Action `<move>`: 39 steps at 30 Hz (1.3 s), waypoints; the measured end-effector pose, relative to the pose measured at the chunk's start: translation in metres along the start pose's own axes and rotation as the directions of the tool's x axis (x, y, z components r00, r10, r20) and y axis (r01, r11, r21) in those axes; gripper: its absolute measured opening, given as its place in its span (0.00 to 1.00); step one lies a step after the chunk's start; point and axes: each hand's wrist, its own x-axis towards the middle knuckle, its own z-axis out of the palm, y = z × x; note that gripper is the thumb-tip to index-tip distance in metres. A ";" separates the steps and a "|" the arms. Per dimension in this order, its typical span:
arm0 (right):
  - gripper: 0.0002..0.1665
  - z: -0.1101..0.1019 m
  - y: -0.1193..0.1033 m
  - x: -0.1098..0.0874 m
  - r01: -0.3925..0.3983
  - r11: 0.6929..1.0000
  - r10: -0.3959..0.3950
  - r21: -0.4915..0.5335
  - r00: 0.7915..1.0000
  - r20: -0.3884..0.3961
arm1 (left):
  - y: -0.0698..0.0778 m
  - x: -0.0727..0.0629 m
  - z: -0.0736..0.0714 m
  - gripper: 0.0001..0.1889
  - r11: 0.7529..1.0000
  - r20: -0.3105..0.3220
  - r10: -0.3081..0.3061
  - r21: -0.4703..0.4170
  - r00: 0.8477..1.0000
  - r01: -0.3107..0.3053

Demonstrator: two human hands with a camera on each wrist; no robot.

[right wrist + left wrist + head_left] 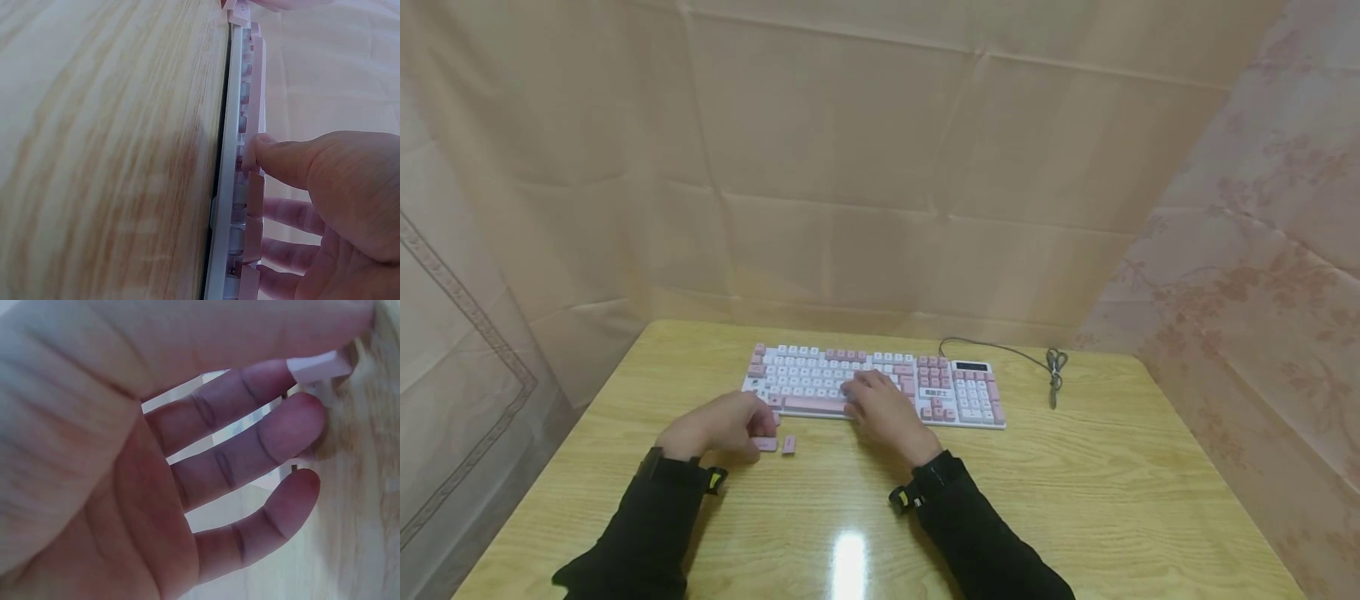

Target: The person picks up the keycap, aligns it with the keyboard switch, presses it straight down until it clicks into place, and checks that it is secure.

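Observation:
A pink and white keyboard [808, 377] lies on the table. In front of its left end my left hand [726, 423] is down at the table, its thumb and index finger pinching a loose pink keycap [765, 444]. That keycap [320, 366] shows between thumb and index fingertip in the left wrist view, partly hidden; the other fingers are loosely bent. Another pink keycap [788, 445] lies just to the right. My right hand [886, 412] rests on the keyboard, its thumb touching the long pink spacebar [257, 100] and its fingers over the keys.
A grey cable [992, 343] runs from the keyboard's back to a tied bundle [1055, 367] on the right. The wooden table [1120, 467] stands against a beige cloth [880, 167]. Light glares off the table's front.

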 end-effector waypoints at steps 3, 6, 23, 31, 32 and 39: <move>0.19 0.000 0.000 0.000 -0.001 1.000 0.001 -0.008 1.000 0.002 | 0.002 -0.001 -0.001 0.13 1.000 0.002 -0.002 -0.024 1.000 0.002; 0.19 0.000 0.000 0.000 -0.003 1.000 0.003 -0.013 1.000 0.004 | 0.004 -0.002 -0.001 0.13 0.999 0.005 0.018 -0.031 1.000 -0.018; 0.19 -0.001 -0.001 0.001 0.009 1.000 -0.009 0.003 1.000 0.004 | 0.003 -0.001 -0.003 0.11 0.999 -0.034 0.043 -0.002 0.998 -0.043; 0.19 -0.002 -0.002 0.001 0.000 1.000 0.000 -0.005 1.000 0.013 | 0.004 -0.001 -0.003 0.13 1.000 -0.062 0.025 0.015 0.998 -0.024; 0.19 -0.002 -0.002 0.001 0.000 1.000 0.000 -0.008 1.000 0.013 | 0.004 -0.001 -0.002 0.13 1.000 -0.064 0.023 0.017 0.998 -0.022; 0.19 -0.003 -0.002 0.000 0.003 1.000 -0.003 -0.002 1.000 0.007 | 0.001 0.002 0.000 0.12 1.000 -0.069 0.010 0.027 0.998 -0.008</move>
